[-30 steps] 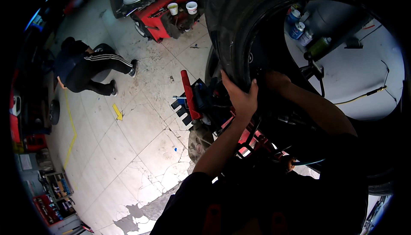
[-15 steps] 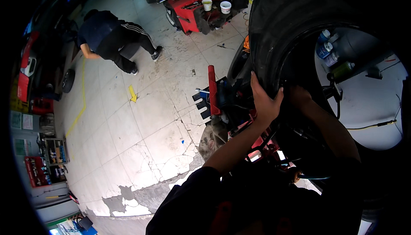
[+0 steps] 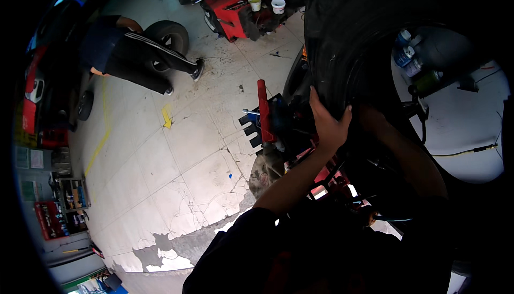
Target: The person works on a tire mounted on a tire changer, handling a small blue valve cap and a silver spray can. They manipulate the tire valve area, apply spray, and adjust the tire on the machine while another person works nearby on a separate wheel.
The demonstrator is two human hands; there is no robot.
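Observation:
A large black tire point(image 3: 334, 42) stands upright close in front of me, on the right side of the head view. My left hand point(image 3: 331, 125) grips its lower left edge, thumb spread from the fingers across the rubber. At the inner edge of the same tire, my right hand point(image 3: 373, 120) is closed on the bead; its fingertips are lost in dark shadow. Just left of the tire rises a red-sleeved lever point(image 3: 263, 109) on a machine. Beside that lever is a dark slotted plate point(image 3: 250, 132).
Through the tire's opening show several spray cans point(image 3: 405, 55) and a yellow-tipped hose point(image 3: 471, 151). A co-worker point(image 3: 128, 53) bends over at the far left beside another tire point(image 3: 179, 34). A red machine point(image 3: 230, 13) bearing two white tubs stands at the back. The tile floor point(image 3: 198, 133) is cracked.
The co-worker has shifted left and a tire now shows beside their legs. My hands keep their hold on the large tire; the view has moved slightly.

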